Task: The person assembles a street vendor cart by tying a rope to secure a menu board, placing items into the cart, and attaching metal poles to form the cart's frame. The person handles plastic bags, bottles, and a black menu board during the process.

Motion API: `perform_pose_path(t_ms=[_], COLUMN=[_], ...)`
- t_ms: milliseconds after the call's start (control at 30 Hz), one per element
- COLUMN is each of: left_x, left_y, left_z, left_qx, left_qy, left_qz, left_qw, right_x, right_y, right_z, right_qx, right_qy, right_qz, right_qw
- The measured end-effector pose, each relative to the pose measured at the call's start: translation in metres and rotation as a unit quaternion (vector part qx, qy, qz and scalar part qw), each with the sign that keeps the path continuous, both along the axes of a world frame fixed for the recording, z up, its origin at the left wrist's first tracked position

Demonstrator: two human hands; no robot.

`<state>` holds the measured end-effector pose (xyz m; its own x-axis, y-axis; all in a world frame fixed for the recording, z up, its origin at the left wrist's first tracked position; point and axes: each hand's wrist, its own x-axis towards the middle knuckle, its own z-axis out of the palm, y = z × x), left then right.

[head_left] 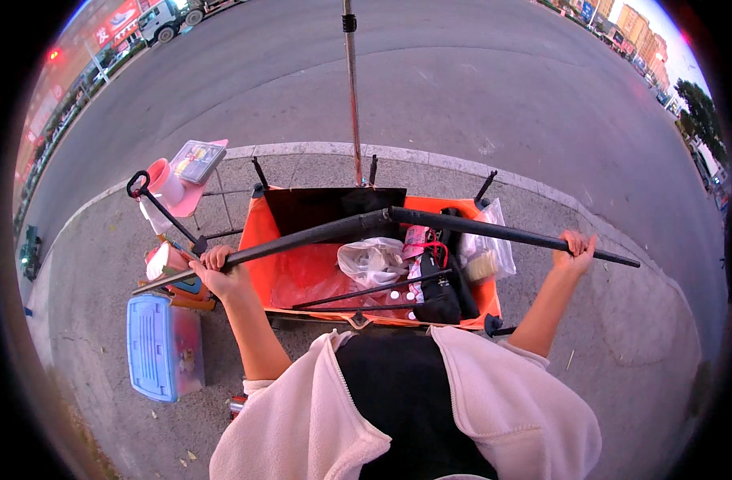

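Observation:
My left hand (220, 262) is closed round the left part of a long black pole (494, 227), which has a shallow bend or joint at its middle. Near its other end, my right hand (574, 248) grips the same pole from below. The pole spans above an orange folding wagon (264, 232). Inside the wagon lie a white plastic bag (372, 262), a black bag (438, 298), thin black rods (374, 290) and a dark flat panel (302, 210) along the far side. What joins the pole's two parts is too small to make out.
A tall metal pole (353, 96) rises beyond the wagon. At left are a black wagon handle (168, 210), a pink folding stool (192, 198) bearing a case, a pink bucket (164, 184) and a blue-lidded storage box (150, 352). A kerb (430, 158) borders the road; a truck (160, 20) stands far off.

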<state>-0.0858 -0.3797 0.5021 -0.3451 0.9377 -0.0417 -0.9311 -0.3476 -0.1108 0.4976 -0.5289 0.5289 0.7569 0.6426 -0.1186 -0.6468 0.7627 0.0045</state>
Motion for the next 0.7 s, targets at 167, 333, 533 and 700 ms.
perform_pose_path(t_ms=[167,333,533,700], left_x=[-0.019,-0.026,-0.040,-0.051], left_y=[0.009,0.015,0.019,0.027], left_z=[-0.009,-0.007,0.002,0.001], left_qx=[0.025,-0.006,0.044,0.077], left_qy=[0.006,0.001,0.061,0.114], left_qz=[-0.016,-0.001,0.004,-0.013], left_qw=[1.000,1.000,0.997,0.990], right_x=[-0.018,-0.025,-0.046,-0.052], right_y=[0.005,0.008,0.009,0.011], right_z=[-0.003,-0.008,-0.004,-0.006], right_qx=[0.013,0.016,-0.058,-0.093], right_qy=[0.018,0.003,-0.006,-0.043], right_qz=[0.020,0.025,-0.019,-0.012], right_qw=[1.000,1.000,0.998,0.995])
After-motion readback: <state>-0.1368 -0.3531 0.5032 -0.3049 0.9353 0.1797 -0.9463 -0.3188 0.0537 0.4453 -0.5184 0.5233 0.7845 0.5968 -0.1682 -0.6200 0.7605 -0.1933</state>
